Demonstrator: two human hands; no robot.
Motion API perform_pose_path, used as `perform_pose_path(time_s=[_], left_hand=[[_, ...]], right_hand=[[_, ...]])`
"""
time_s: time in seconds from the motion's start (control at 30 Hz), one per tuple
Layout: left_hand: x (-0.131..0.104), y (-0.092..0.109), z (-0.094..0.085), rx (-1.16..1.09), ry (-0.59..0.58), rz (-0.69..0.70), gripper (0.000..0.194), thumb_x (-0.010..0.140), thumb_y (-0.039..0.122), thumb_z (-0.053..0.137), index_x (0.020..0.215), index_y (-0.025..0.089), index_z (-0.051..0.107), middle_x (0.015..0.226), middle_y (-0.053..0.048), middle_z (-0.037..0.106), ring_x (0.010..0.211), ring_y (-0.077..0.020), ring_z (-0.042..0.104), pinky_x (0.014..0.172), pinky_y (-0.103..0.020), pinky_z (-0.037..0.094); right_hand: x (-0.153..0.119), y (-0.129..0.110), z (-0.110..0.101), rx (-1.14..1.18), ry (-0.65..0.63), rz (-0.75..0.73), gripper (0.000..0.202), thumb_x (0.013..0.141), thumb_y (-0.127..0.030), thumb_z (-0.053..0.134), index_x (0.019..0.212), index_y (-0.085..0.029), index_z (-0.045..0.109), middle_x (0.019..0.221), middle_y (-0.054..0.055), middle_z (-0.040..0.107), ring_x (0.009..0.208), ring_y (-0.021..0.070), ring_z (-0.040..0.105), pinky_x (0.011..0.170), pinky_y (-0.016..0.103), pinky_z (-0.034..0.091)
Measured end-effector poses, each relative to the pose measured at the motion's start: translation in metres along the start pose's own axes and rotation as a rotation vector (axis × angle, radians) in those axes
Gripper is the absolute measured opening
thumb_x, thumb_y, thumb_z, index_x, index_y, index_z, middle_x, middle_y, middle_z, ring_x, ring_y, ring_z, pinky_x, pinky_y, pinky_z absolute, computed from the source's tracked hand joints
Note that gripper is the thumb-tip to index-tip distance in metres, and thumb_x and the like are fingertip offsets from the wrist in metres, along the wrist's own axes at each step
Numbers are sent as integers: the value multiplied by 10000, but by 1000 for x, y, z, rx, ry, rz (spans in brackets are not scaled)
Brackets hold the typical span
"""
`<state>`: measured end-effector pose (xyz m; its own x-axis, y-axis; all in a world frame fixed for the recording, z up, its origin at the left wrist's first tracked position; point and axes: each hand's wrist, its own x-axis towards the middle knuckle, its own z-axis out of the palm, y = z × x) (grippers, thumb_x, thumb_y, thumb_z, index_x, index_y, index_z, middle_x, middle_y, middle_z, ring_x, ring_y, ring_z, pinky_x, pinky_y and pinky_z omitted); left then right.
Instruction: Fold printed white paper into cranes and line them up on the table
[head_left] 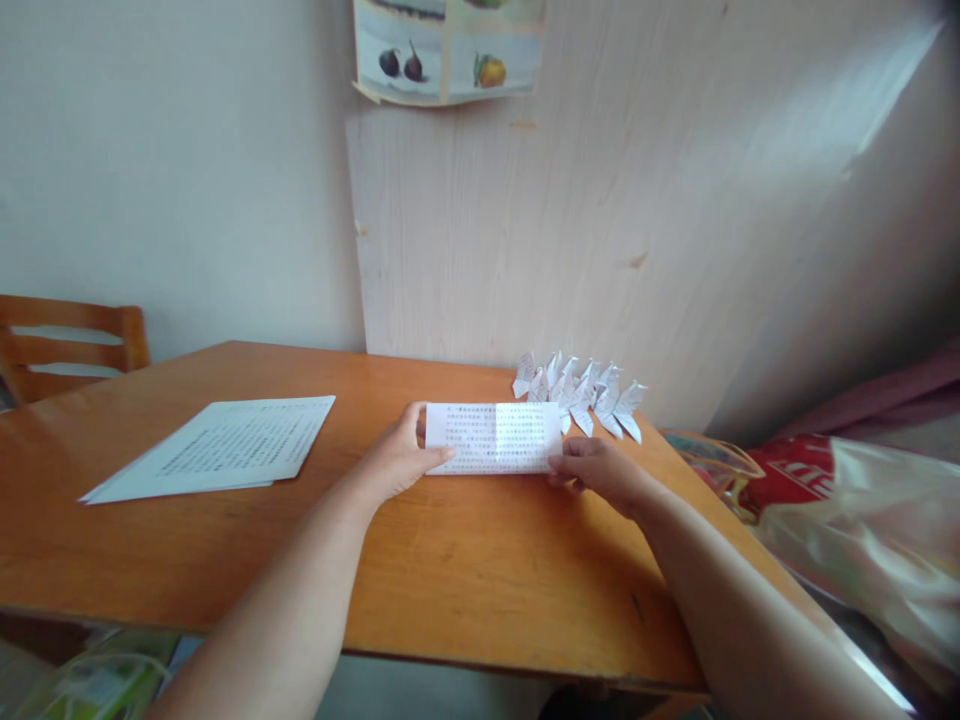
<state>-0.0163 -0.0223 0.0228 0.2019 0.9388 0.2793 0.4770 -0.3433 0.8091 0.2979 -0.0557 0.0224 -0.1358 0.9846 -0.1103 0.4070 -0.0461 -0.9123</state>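
Folded printed sheet (493,438) flat on worktop (465,560), long axis running left to right, just in front of row of paper cranes (581,392). Left hand (396,462) at sheet's left end, fingers flat, thumb pressing near edge, grip not clenched. Right hand (600,470) at right end, pinching lower corner. Both hands equally near. Loose printed pages (225,445) well left of sheet.

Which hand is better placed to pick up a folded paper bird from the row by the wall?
Right, probably. The right hand pinches the folded sheet's near right corner, just below the paper birds. The left hand presses the sheet's left edge, farther off, with the sheet between.
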Motion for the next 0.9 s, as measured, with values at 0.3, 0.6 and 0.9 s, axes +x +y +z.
perform_pose_path(time_s=[0.3, 0.6, 0.9], left_hand=[[-23, 41, 29, 698, 182, 593, 502, 875, 197, 576, 1368, 257, 509, 1442, -67, 518, 1398, -279, 365, 1137, -495, 288], [-26, 44, 37, 845, 162, 580, 547, 933, 260, 509, 1469, 254, 404, 1552, -64, 382, 1471, -312, 225, 1176, -645, 29], [-23, 42, 36, 861, 227, 532, 511, 942, 275, 494, 1448, 224, 444, 1569, -87, 344, 1475, -313, 217, 1185, -636, 44]], right_hand=[[3, 5, 1, -127, -28, 34, 148, 807, -337, 599, 774, -200, 554, 723, 34, 684, 656, 158, 630, 511, 236, 370], [3, 3, 2, -54, -20, 61, 119, 818, -307, 593, 786, -198, 558, 705, 36, 662, 654, 162, 627, 509, 238, 392], [3, 3, 2, -32, 6, 54, 331, 866, -536, 556, 800, -212, 557, 690, 40, 645, 653, 175, 603, 497, 253, 322]])
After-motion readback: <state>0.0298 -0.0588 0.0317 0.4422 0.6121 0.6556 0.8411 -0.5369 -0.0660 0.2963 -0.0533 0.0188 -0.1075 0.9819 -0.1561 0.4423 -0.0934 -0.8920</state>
